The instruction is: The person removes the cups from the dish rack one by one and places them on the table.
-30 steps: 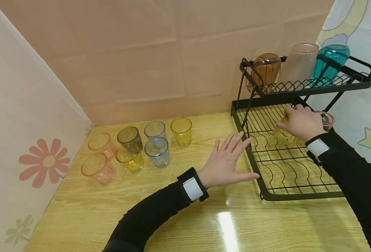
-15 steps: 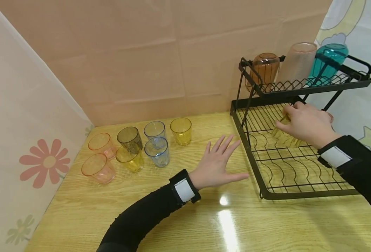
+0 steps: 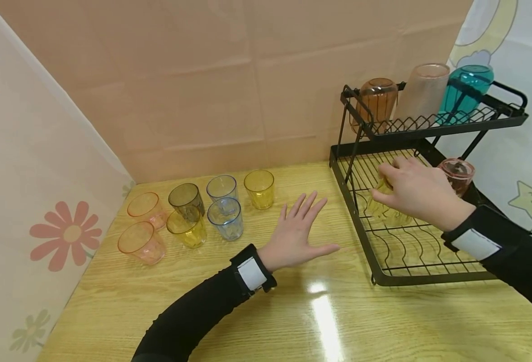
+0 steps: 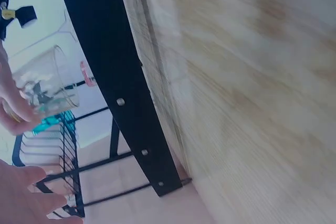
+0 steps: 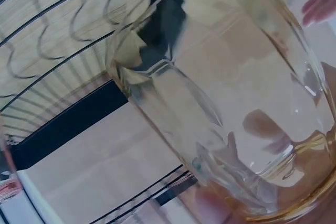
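My right hand [image 3: 421, 193] grips a yellow-tinted drinking glass [image 3: 385, 208] over the lower tier of the black dish rack [image 3: 376, 261]. Fingers and thumb curl about the glass's base end, and its rim faces down. It looks lifted off the wires in the left wrist view, where the glass [image 4: 50, 85] hangs above the rack's side bar. Up close, the right wrist view shows the clear faceted wall of the glass [image 5: 210, 93]. My left hand [image 3: 293, 239] hovers left of the rack, fingers spread, holding nothing.
A pink glass [image 3: 456, 176] stands upside down at the lower tier's right side. On the upper tier stand a brown glass [image 3: 376, 103], a frosted glass [image 3: 421, 95] and a teal glass [image 3: 466, 93]. Several tinted glasses, including a yellow one [image 3: 259, 188], stand upright on the table.
My right hand has moved left with the yellow glass, uncovering more of the pink glass behind it. My left hand has drawn left, away from the rack's edge, still spread.
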A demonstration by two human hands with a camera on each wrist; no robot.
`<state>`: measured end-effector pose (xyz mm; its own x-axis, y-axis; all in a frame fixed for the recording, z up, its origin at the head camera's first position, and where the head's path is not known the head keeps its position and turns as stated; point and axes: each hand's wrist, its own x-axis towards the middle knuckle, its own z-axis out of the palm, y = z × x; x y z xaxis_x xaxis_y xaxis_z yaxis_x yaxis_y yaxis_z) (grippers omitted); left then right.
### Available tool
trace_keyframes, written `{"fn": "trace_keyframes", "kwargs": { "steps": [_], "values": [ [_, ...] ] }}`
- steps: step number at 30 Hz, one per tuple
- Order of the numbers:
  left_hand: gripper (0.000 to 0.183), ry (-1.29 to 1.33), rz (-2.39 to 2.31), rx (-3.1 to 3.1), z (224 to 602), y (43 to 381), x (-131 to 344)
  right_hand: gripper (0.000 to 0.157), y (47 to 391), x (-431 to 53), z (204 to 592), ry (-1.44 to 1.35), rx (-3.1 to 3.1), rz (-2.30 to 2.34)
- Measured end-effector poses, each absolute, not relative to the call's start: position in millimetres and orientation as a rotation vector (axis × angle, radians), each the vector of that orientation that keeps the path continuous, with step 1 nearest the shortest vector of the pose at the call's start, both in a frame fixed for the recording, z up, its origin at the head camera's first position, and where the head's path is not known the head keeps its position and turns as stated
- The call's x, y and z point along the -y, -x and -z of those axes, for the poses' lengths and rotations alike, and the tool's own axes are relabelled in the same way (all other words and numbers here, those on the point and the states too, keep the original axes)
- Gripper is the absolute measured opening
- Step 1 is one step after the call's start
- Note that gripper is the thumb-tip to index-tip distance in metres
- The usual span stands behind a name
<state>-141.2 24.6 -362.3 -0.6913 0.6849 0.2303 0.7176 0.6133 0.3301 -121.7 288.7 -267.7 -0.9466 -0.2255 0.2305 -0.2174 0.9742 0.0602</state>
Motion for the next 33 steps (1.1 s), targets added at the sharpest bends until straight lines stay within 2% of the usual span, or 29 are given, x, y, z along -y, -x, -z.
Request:
{"fn": "trace_keyframes", "kwargs": {
  "steps": [8,24,33],
  "values": [
    [0.093,1.112,0.690,2.770,363.2,150.9,-1.0,0.038,117.0,-264.6,265.2,-0.382,2.843,-0.037],
    [0.091,0.871,0.846,2.782,355.3,166.3,31.7,0.032,141.6,-218.2,276.5,-0.482,2.817,-0.216],
    [0.087,0.684,1.424,2.580,345.8,172.8,26.4,0.037,164.3,-194.2,292.9,-0.368,2.721,-0.689]
  ]
}}
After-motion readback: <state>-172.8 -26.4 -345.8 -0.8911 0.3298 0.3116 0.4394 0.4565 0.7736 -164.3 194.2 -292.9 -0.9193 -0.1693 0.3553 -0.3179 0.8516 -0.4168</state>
